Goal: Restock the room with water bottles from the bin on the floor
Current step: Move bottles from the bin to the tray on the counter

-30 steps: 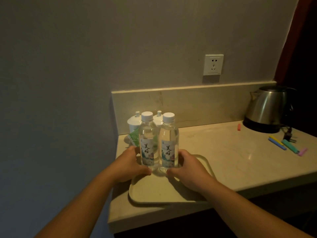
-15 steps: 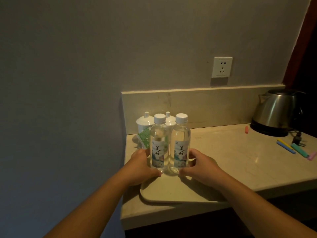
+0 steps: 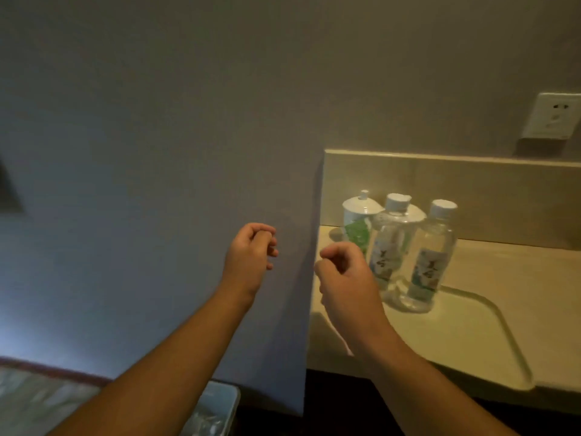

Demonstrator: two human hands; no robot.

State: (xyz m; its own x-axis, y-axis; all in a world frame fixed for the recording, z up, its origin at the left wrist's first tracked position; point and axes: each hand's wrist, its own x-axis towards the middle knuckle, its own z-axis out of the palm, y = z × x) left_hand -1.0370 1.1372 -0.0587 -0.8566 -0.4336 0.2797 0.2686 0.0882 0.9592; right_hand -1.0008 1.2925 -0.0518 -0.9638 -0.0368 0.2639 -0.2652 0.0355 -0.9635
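Two clear water bottles with white caps stand side by side at the back left of a cream tray (image 3: 471,335): the left bottle (image 3: 388,247) and the right bottle (image 3: 429,256). My right hand (image 3: 345,275) hovers just left of the left bottle, fingers loosely curled and holding nothing. My left hand (image 3: 251,253) hangs in front of the wall, left of the counter, fingers curled and empty. The bin (image 3: 213,410) on the floor shows at the bottom edge, partly hidden by my left forearm.
White lidded cups (image 3: 361,212) and a green sachet (image 3: 356,234) stand behind the bottles against the backsplash. The stone counter (image 3: 518,272) runs to the right. A wall socket (image 3: 553,119) sits above it. A wall corner borders the counter's left edge.
Both hands have let go of the bottles and drawn back to the left. The view has swung left and down, and the bin now shows.
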